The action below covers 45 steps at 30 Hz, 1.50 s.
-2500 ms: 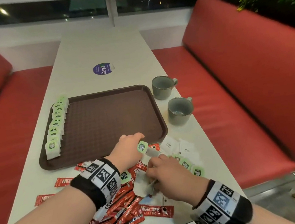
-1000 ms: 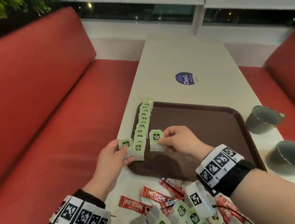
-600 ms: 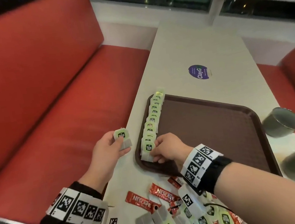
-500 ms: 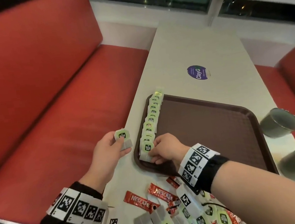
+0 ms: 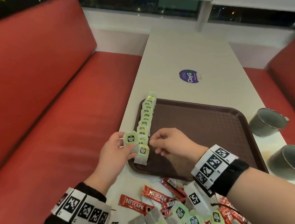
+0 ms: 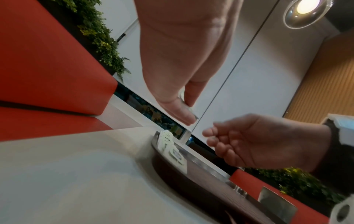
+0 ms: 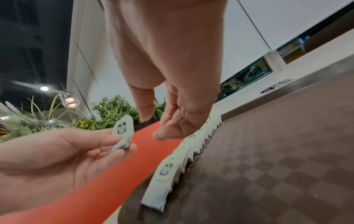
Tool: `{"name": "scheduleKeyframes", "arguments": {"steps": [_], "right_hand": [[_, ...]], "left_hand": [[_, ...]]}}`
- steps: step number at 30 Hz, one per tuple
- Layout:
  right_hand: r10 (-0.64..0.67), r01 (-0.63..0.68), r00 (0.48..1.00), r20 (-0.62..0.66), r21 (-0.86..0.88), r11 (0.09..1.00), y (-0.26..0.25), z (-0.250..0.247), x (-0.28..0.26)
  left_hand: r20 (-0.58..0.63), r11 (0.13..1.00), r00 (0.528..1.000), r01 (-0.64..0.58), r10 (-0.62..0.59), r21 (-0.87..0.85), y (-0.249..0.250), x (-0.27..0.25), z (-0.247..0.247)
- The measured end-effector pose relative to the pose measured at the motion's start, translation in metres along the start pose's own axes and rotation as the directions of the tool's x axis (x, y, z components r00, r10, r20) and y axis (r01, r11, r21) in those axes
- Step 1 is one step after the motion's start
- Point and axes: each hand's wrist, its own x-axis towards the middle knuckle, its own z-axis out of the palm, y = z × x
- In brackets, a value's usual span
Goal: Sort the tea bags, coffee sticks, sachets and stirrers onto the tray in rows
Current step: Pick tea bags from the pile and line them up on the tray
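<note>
Red bench seats flanking a pale table below windows

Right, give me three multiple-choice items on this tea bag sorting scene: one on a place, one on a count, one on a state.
1. Where on the tray does the row of tea bags stand?
A. along its left edge
B. across its middle
C. along its right edge

2. How many cups stand right of the tray?
A. one
B. two
C. four

3. What is the left hand doing?
A. resting flat on the table
B. lifting a cup
C. holding a tea bag

Answers: 1 A, the bags line the left rim. 2 B, two grey cups show. 3 C, its fingers pinch a green-tagged bag.
</note>
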Motion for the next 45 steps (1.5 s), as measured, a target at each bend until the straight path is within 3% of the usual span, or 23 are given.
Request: {"name": "scheduleKeyframes", "arguments": {"steps": [4,8,12,16,21,28,33,36,40,45], "right_hand": [[-0.157,0.157,0.988,0.002,-0.056,0.986,-0.005,0.000,-0.006],[-0.180,0.175,0.982,-0.048,-0.098,0.980,-0.007,-0.007,0.005],[-0.096,0.084,0.981,-0.166,-0.081,0.993,-0.006,-0.030,0.043],[-0.017,-0.039,0.929,-0.370,-0.144,0.989,-0.002,-0.062,0.100],[0.127,-0.198,0.929,-0.347,-0.178,0.964,-0.002,-0.085,0.160],[0.063,-0.192,0.921,-0.384,-0.308,0.932,0.000,-0.084,0.198],[0.031,-0.246,0.843,-0.536,-0.334,0.910,-0.005,-0.076,0.200],[0.027,-0.212,0.833,-0.552,-0.275,0.938,-0.001,-0.077,0.197],[-0.030,-0.117,0.858,-0.512,-0.252,0.961,-0.002,-0.089,0.176],[-0.074,0.138,0.904,-0.420,0.124,0.983,-0.013,-0.093,0.098]], "left_hand": [[0.095,0.987,0.995,-0.029,0.014,0.157,0.009,0.000,0.020],[0.102,0.980,0.993,-0.071,0.052,0.186,0.018,0.006,0.031],[0.035,0.972,0.996,-0.084,0.078,0.218,0.022,0.009,0.022],[-0.013,0.977,0.999,-0.035,0.038,0.212,0.015,0.009,0.004],[-0.064,0.980,0.998,-0.001,0.014,0.198,0.004,0.005,-0.015],[-0.109,0.991,0.994,0.000,0.015,0.133,-0.008,0.000,-0.028],[-0.109,0.989,0.994,-0.002,0.019,0.146,-0.010,-0.001,-0.029],[-0.110,0.989,0.994,0.005,0.012,0.146,-0.010,-0.002,-0.031],[-0.103,0.989,0.994,-0.008,0.024,0.146,-0.004,-0.008,-0.030],[-0.067,0.980,0.997,-0.029,0.043,0.196,-0.002,-0.023,-0.036]]}}
